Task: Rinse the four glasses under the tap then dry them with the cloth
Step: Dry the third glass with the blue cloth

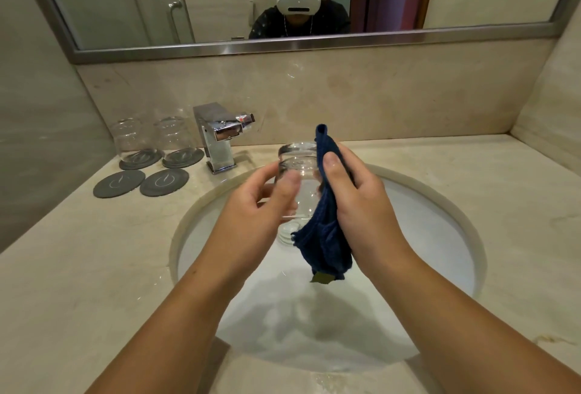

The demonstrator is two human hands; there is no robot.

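A clear glass (298, 173) is being held over the sink (440, 199), a little right of the tap (220, 136) and nearer the person. The left hand (261, 202) is gripping it around its side wall, fingers curled behind and thumb in front. The right hand (355, 192) is pressing a dark blue cloth (325, 230) against the glass's right side, with the cloth's tail hanging down over the basin. Which end of the glass is the mouth is hard to tell through the clear walls, and a second glass-like ring is showing just below the left hand; whether that is another glass or this one's thick base cannot be made out.

The glass is likely stiff, fragile and slippery when wet, so a wrap around the wall is looking safer than a pinch at the rim. The cloth is soft and limp and is going to fold wherever it is pushed.

On the far left of the bench (94, 252), two more glasses (157, 139) are standing upside down on dark coasters (163, 158), with two bare coasters (141, 182) nearer. The fourth glass is not clearly in sight. No water is visibly running from the tap.
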